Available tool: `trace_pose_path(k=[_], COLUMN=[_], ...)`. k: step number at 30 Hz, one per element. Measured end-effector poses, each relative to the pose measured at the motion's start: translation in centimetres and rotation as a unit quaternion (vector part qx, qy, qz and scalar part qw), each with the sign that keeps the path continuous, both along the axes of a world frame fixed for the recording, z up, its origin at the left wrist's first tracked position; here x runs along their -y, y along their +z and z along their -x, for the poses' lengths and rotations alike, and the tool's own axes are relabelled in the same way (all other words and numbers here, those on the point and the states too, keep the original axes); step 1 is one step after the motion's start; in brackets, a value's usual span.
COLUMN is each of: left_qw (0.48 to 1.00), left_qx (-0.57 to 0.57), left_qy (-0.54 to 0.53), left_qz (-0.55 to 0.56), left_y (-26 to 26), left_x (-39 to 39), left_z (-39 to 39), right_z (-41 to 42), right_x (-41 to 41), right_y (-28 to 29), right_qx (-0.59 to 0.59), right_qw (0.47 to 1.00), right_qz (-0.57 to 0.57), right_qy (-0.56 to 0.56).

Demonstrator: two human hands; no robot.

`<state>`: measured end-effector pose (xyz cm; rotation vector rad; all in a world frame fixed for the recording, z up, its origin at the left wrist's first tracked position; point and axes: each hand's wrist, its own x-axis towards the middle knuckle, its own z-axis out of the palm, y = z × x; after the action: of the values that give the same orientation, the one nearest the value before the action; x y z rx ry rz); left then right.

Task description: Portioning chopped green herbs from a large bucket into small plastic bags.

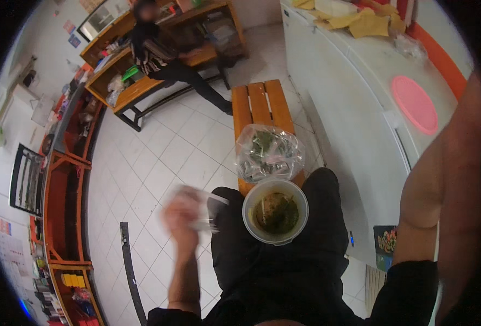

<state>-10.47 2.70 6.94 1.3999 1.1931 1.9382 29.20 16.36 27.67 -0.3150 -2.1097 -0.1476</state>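
Observation:
My left hand (181,212), blurred by motion, is out to the left of my thigh. Its fingers are closed on a pale, partly see-through thing (208,210), too smeared to name. My right forearm (424,203) is bent up close to the camera on the right, and the hand itself is out of view. Between my thighs stands a clear plastic tub (246,218) with wet greenish-brown contents (279,214). Just beyond it, a clear plastic bag (289,159) with green leafy stuff inside lies on a slatted wooden bench (261,102).
A white chest freezer (346,106) runs along the right, with a pink round lid (415,104) and yellow sheets (362,22) on top. A person (155,53) sits on a wooden bench-shelf (138,89) at the back. Orange shelving (67,163) lines the left wall.

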Motion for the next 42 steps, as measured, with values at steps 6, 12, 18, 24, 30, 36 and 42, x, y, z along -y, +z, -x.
trace_pose_path(k=[6,12,18,24,30,36,42], left_qw=[0.910,0.894,0.871,0.859,0.860,0.877,0.890], left_qx=[0.243,0.298,0.312,0.307,0.287,0.271,0.345], left_qy=[-0.228,-0.223,-0.232,-0.255,-0.273,-0.254,-0.140], left_qz=[-0.246,-0.251,-0.299,-0.322,-0.321,-0.304,-0.265], left_y=[13.2,9.0,6.9,7.0,8.0,8.5,4.3], left_x=[2.4,2.2,-0.6,-3.3,-4.5,-1.7,5.6], left_z=[1.5,1.8,2.1,2.6,3.3,4.4,-0.6], right_z=[-1.0,-0.4,0.5,0.6,0.6,2.0,1.4], right_x=[0.6,1.5,0.9,0.7,0.6,1.0,0.4], right_y=[-0.5,0.1,1.4,1.7,0.3,-1.9,-2.5], right_qx=[0.038,0.080,0.094,0.077,0.040,0.011,0.090], right_qw=[0.998,0.995,0.995,0.996,0.998,0.999,0.983], right_qz=[0.039,0.058,0.023,0.008,0.014,0.048,0.150], right_qy=[-0.015,-0.024,-0.027,-0.039,-0.041,-0.013,0.058])
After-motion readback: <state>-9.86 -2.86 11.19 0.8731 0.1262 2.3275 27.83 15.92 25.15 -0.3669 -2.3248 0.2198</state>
